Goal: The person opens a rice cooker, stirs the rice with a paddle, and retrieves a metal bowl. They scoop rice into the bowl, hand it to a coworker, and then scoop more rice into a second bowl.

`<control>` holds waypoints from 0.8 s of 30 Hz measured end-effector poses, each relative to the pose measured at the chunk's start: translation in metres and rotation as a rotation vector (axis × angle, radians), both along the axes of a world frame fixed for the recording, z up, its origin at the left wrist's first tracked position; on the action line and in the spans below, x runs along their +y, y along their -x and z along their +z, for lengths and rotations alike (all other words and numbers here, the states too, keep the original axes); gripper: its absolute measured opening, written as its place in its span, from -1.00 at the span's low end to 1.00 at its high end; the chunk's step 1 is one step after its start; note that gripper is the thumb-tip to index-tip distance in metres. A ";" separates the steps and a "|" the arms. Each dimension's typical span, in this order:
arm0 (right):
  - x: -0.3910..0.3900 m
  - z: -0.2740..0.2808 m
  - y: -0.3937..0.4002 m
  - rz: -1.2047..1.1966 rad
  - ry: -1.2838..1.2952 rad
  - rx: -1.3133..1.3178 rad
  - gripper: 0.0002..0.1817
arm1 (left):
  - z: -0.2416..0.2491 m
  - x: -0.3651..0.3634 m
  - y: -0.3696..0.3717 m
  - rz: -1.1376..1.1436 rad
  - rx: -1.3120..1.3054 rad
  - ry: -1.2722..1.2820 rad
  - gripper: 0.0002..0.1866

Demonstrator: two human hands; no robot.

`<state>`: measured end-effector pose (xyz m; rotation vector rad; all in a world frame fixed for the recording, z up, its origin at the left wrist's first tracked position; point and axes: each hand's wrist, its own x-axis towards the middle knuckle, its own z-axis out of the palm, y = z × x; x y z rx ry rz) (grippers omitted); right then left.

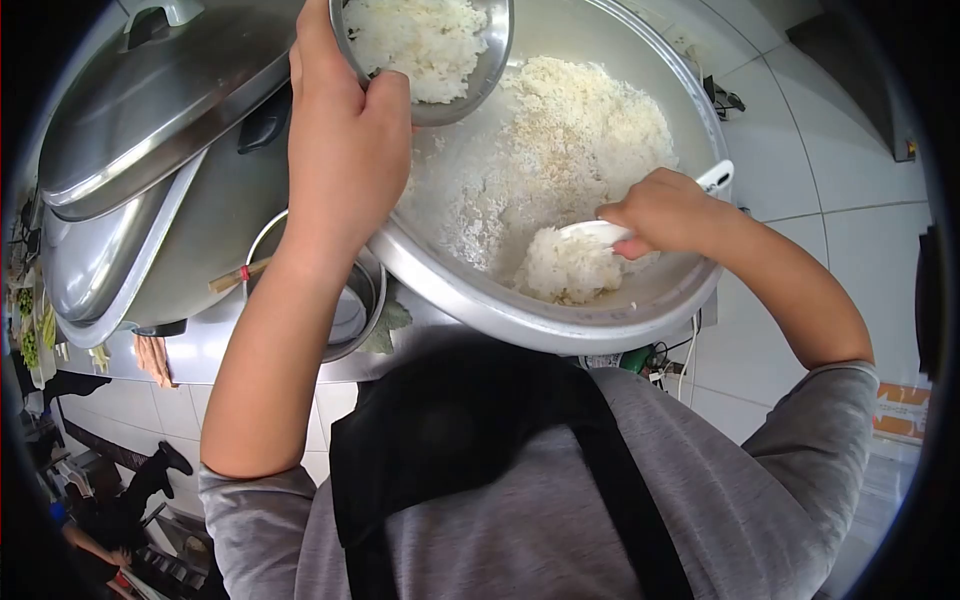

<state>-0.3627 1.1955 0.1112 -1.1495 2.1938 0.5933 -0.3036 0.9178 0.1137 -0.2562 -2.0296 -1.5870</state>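
My left hand [345,110] grips the rim of a metal bowl [500,75], its thumb near the inner edge. White cooked rice [425,40] fills much of that bowl. In my right hand [665,215] is a white rice paddle [716,177], its handle end sticking out past my wrist. The paddle's blade carries a clump of rice [575,268] low inside a large metal pot [440,285]. More rice [590,110] is heaped toward the far side of the pot, and the near bottom shows thin scattered grains.
To the left stands another large pot [215,235] with a domed metal lid [185,85] tilted on it. A smaller metal container [375,285] with a wooden handle [238,277] across its rim sits by my left forearm. Another person [105,530] is at the lower left.
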 end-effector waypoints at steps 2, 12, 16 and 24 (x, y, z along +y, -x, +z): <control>0.000 0.013 -0.004 -0.187 -0.046 -0.038 -0.68 | 0.001 0.001 -0.001 0.053 -0.057 0.046 -0.21; 0.004 0.081 0.028 -0.738 0.470 -0.399 -0.78 | -0.009 -0.010 0.014 -0.080 -0.245 -0.129 -0.23; -0.012 0.089 0.040 -0.356 0.786 0.365 -0.76 | 0.007 -0.011 0.008 -0.194 -0.406 -0.244 -0.19; -0.043 0.137 -0.012 -0.157 0.574 1.055 -0.68 | 0.009 -0.021 0.015 -0.269 -0.462 -0.375 -0.19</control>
